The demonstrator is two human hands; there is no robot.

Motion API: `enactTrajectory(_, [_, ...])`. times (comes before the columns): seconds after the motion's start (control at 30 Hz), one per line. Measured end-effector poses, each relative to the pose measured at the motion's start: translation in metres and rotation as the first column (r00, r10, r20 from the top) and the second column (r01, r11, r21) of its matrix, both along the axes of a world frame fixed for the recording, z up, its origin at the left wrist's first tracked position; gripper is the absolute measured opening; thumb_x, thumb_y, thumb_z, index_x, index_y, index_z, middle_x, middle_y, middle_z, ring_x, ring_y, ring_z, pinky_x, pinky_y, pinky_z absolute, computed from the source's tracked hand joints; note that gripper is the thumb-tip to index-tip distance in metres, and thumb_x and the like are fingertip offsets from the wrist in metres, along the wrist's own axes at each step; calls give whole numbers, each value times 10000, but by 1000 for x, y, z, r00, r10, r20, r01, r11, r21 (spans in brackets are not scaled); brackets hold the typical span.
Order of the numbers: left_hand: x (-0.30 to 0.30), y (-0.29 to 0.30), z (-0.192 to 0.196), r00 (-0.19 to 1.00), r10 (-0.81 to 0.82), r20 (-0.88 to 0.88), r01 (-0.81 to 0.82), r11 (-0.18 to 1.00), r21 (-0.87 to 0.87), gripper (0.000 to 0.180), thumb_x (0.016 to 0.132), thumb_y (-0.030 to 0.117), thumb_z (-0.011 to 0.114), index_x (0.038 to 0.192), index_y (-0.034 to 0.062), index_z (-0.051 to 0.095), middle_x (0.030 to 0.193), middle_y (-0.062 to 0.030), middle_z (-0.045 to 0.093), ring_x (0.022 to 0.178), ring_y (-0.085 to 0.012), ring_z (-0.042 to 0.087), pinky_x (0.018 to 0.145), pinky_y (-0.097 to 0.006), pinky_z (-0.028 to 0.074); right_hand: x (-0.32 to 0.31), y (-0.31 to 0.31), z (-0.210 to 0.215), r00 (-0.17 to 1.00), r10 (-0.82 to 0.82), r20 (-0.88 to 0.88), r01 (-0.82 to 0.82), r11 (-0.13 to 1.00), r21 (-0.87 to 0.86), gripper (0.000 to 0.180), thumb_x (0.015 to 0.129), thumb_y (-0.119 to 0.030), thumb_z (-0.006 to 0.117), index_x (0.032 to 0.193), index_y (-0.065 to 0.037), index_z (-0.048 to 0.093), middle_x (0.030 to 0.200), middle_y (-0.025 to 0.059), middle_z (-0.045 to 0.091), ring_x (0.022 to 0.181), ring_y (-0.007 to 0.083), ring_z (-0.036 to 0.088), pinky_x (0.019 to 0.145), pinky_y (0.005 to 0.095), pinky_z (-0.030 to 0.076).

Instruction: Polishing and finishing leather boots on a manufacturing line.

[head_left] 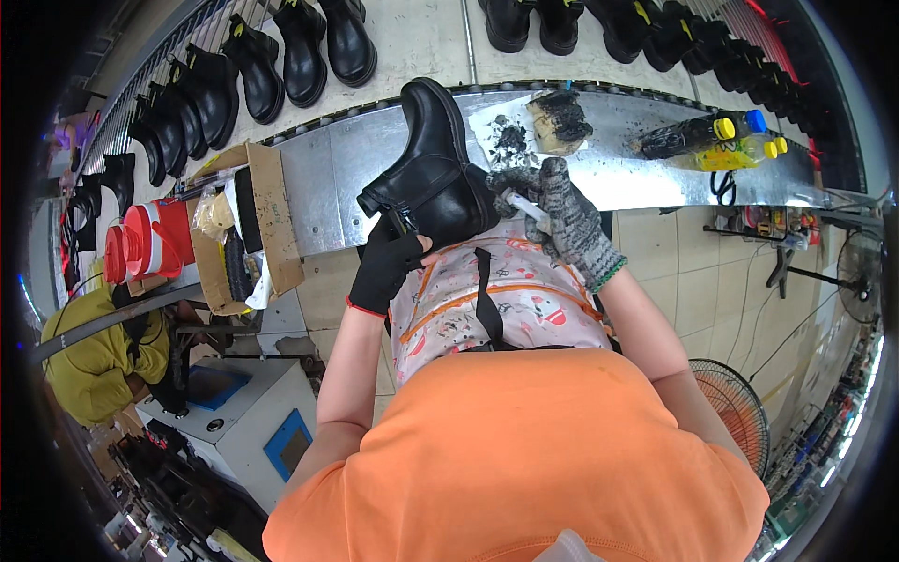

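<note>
Over the counter (637, 183), the boot (433, 187) is gripped by its shaft with the left hand (386, 270) and a white tool (526, 208) is pinched in the right hand (579, 223) near the counter's front edge, so steadiness and light, short strokes seem called for.

I am working in a footwear workshop: rows of black boots (302, 56) are lining a long pale conveyor (421, 47) beyond my metal bench (646, 183).
</note>
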State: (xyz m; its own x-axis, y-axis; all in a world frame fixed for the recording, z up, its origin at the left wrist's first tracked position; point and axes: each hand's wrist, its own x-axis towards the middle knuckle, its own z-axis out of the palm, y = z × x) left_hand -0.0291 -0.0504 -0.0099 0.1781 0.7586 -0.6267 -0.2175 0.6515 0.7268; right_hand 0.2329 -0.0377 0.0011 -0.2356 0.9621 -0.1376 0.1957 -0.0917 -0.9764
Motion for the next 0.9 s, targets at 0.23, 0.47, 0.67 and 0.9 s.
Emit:
enactTrajectory(0.23, [9,0,7,1000,-22,21,21,999,26,436,703,9,635,1117,69,510,942,-51,560,863,-161,596,737,-368,563,13,-5,13,983,95,155,-103,994,44,584,923,-576,350,1111,-91,616,895,34,649,524,94,470,480,212,408])
enactTrajectory(0.47, [24,2,7,993,90,81,-91,996,7,386,715,-8,641,1077,47,519,899,-60,571,786,-172,612,708,-352,573,14,-24,53,866,139,480,-244,956,163,209,897,-196,513,1048,-92,613,934,112,632,827,296,603,721,355,478])
enactTrajectory(0.67, [32,11,13,955,162,247,-161,987,-25,387,733,1,639,1099,41,521,945,-86,589,821,-200,629,738,-344,572,21,-48,59,880,86,466,-184,968,169,407,951,-330,338,1060,-56,619,977,132,640,880,297,610,782,370,475])
enactTrajectory(0.9, [34,19,13,888,164,430,-192,981,23,372,805,28,536,1145,-104,461,1098,-220,564,991,-356,607,812,-340,563,21,-57,51,923,10,385,-143,937,320,328,738,-7,549,1057,-41,620,1027,128,647,952,306,614,826,357,493])
